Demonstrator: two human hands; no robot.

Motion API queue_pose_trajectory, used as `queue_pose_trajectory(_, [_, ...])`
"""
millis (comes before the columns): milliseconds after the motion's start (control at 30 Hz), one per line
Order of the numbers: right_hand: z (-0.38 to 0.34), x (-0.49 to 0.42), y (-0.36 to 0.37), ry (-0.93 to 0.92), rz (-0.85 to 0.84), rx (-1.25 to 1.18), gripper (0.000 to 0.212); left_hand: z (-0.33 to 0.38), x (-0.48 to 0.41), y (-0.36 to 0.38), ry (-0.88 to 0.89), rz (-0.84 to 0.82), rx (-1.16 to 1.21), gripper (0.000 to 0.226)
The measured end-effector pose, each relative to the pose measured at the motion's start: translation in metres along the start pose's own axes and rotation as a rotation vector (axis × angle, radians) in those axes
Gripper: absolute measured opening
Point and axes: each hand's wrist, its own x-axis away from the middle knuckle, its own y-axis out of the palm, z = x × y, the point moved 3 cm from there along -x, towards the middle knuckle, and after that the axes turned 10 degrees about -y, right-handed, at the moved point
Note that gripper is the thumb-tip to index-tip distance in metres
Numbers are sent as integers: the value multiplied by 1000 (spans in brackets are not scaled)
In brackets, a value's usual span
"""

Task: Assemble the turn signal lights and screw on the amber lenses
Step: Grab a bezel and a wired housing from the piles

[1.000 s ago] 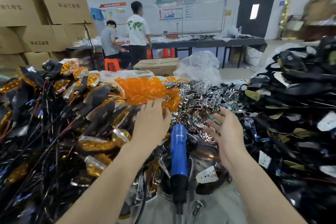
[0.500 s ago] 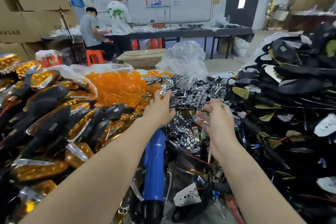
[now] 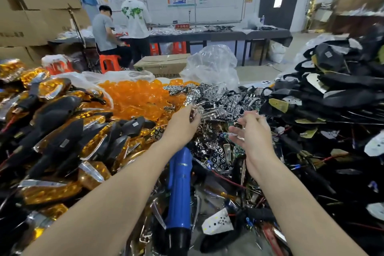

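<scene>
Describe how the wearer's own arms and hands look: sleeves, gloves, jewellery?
The left hand and right hand are ungloved, and the arms behind them are bare to the frame's edge, with no sleeve showing. No watch or wristband shows on either wrist.

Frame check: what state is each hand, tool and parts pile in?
Left hand: fingers curled into the chrome reflectors; grip unclear.
Right hand: open, fingers relaxed.
Blue screwdriver: untouched, between the forearms.
Amber lenses: loose, heaped.
Black housings: piled.
Door: shut.
</scene>
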Motion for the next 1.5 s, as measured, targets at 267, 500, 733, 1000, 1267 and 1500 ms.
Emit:
queue_pose_trajectory(267, [-3,12,5,9,-8,15,19,21,15,-31,-88,-116,472,45])
queue_pose_trajectory(500, [-8,19,-2,17,-9,75,16,37,35,-20,-301,-468,889,60])
queue_pose_trajectory(733, [-2,29,-4,-23,-273,533,28,34,45,-14,-404,-398,941,33])
queue_pose_trajectory(1000, [8,33,5,-375,-522,1346,43,15,55,-17,-417,-208,692,45])
queue_pose_trajectory(1267, [6,32,6,-455,-650,1411,34,12,68,-24,-386,-129,613,40])
queue_pose_trajectory(1500, [-15,17,-45,-609,-526,1652,53,22,99,-20,-415,-142,1072,25])
